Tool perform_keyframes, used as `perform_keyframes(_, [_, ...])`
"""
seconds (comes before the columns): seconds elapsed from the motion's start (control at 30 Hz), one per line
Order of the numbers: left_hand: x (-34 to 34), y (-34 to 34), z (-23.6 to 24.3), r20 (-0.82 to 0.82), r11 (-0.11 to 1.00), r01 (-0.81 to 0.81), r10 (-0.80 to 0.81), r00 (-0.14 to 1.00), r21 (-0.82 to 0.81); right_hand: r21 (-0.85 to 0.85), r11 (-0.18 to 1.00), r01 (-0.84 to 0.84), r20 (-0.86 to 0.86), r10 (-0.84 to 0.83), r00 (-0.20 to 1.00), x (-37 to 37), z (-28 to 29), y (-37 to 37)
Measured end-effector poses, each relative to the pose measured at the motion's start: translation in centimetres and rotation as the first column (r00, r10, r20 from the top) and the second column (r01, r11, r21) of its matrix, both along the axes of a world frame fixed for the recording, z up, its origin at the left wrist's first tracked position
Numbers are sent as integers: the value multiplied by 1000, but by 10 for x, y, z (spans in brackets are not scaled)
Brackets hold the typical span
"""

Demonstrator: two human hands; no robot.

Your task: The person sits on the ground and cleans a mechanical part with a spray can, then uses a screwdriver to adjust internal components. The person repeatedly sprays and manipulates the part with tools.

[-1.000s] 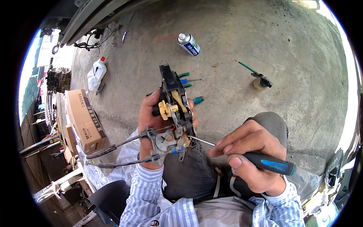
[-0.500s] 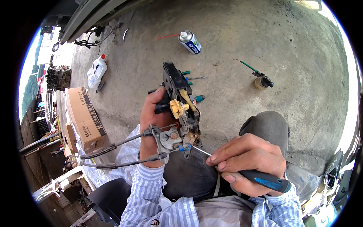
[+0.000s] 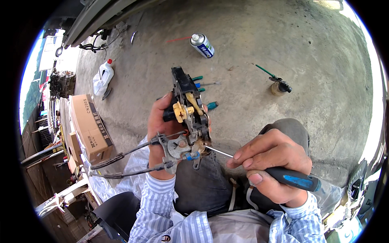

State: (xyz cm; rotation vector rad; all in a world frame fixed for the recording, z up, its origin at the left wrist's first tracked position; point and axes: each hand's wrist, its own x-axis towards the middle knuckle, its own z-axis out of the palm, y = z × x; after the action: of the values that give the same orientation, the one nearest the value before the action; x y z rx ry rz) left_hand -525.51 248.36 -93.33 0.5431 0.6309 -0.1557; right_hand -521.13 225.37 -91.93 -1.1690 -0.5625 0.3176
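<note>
A car door latch [image 3: 188,101] with a black housing, yellow plastic levers and a greasy metal plate is held up in front of me. My left hand [image 3: 159,119] is closed around its left side, and most of those fingers are hidden behind it. Two black cables [image 3: 127,173] run from the grey bracket [image 3: 175,148] to the left. My right hand [image 3: 275,162] grips a screwdriver [image 3: 289,178] with a black and blue handle. Its thin shaft points left, and the tip meets the lower metal part of the latch, just right of the blue clip [image 3: 192,156].
On the concrete floor stand a spray can [image 3: 202,45] with a red straw and a small jar [image 3: 280,87] with a green-handled brush. Pliers and a screwdriver [image 3: 212,105] lie behind the latch. At left are a white bottle [image 3: 103,77] and a cardboard box [image 3: 90,127].
My right hand has shifted slightly right, and the screwdriver tip has moved up from beside the blue clip to the metal above it. The latch has tilted and moved a little left.
</note>
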Motion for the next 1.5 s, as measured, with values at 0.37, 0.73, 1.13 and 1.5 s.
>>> perform_keyframes(0.37, [2, 11, -19, -18, 978, -15, 19, 1000, 209, -202, 979, 0, 257, 53, 965, 2, 7, -1])
perform_keyframes(0.73, [3, -12, 1, -45, 973, -97, 109, 993, 209, -54, 996, 68, -236, -79, 969, 3, -5, -4])
perform_keyframes(1.13, [-6, -6, 0, -16, 978, -53, 57, 998, 202, -59, 998, -18, -113, 12, 994, -1, -1, -7])
perform_keyframes(1.5, [-10, 3, -1, 283, 989, 61, -20, 959, -137, 132, 983, 127, -523, -40, 851, 5, -1, -24])
